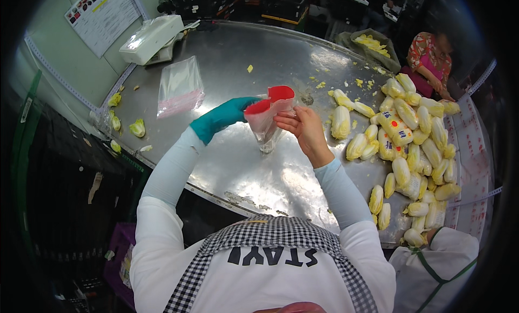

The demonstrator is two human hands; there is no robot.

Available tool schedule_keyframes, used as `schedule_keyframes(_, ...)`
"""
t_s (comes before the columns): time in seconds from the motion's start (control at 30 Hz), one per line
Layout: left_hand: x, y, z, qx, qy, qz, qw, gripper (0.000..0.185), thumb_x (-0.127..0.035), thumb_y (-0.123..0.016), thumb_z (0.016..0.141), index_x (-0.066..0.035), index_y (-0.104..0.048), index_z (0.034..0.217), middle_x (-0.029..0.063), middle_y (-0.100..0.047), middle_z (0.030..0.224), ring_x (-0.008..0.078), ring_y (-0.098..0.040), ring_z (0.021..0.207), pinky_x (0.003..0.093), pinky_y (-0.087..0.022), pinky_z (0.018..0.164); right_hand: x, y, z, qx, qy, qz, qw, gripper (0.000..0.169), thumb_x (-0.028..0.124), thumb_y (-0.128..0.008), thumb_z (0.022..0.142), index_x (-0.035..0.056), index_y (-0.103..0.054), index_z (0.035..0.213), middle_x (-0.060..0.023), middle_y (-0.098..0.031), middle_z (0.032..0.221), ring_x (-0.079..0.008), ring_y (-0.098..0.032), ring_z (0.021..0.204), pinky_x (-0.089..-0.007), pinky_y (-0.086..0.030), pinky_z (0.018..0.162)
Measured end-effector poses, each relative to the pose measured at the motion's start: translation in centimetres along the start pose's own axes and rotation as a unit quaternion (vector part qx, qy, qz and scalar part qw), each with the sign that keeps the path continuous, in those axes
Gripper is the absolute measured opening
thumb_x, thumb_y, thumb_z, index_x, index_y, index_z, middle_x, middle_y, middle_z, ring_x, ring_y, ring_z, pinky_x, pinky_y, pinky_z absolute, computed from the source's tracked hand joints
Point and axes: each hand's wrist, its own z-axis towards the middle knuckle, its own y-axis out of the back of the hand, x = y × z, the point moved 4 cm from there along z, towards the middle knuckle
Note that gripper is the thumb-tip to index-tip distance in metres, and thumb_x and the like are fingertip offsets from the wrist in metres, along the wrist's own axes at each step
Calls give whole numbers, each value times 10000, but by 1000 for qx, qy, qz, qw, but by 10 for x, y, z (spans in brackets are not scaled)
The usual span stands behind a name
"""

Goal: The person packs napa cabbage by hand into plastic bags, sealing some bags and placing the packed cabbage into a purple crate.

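Note:
In the middle of the head view, a clear plastic bag (263, 130) hangs over the metal table, with a red curved piece (281, 93) at its mouth. My left hand (227, 115), in a teal glove, grips the bag's upper left side. My bare right hand (302, 130) is at the bag's right side, fingers extended and spread; whether it pinches the film I cannot tell. Left of my gloved hand lies a stack of flat clear bags (180, 88) with pink edges. On the right is a big pile of napa cabbages (423, 151), some in printed wrap (395, 126).
A white scale (152, 39) stands at the back left of the metal table (227, 45). Loose leaves (138, 128) lie along the left edge. A sack of leaves (371, 45) and a seated person are at the back right. Another person's white sleeve is at the lower right.

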Motion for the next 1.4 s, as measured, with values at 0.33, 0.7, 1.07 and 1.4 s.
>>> schedule_keyframes(0.33, -12, -21, 7, -117, -2, 69, 991, 354, -154, -707, 864, -28, -626, 1185, 53, -664, 1100, 138, -602, 1023, 293, -480, 911, 25, 18, -55, 161, -66, -219, 960, 807, 231, -628, 904, -10, -126, 1489, -242, -490, 1342, -294, -535, 1219, -401, -462, 995)
schedule_keyframes(0.7, -136, 62, 22, -317, -283, 119, 897, 295, -269, -756, 836, -93, -685, 1063, 2, -676, 947, 75, -588, 829, 259, -501, 740, -47, 113, 5, 50, 46, -275, 959, 398, 196, -759, 804, 12, -579, 1109, -81, -654, 1024, -153, -622, 987, -285, -471, 866)
schedule_keyframes(1.07, 61, -14, -37, -89, -269, 253, 925, 522, -19, -696, 726, -42, -574, 1233, 127, -543, 1269, 306, -496, 1170, 384, -387, 1026, 46, 135, -79, -143, 351, -170, 910, 172, 193, -558, 969, 100, -530, 828, 3, -530, 717, -36, -408, 560, -197, -315, 476)
schedule_keyframes(1.4, 150, -68, -26, 110, -119, 514, 842, 650, -7, -618, 815, -342, -508, 1361, 194, -314, 1510, 356, -363, 1360, 451, -348, 1072, 80, 136, -80, -134, 249, 40, 958, 388, 399, -464, 999, 133, -419, 720, 36, -368, 622, -58, -312, 506, -227, -250, 431)
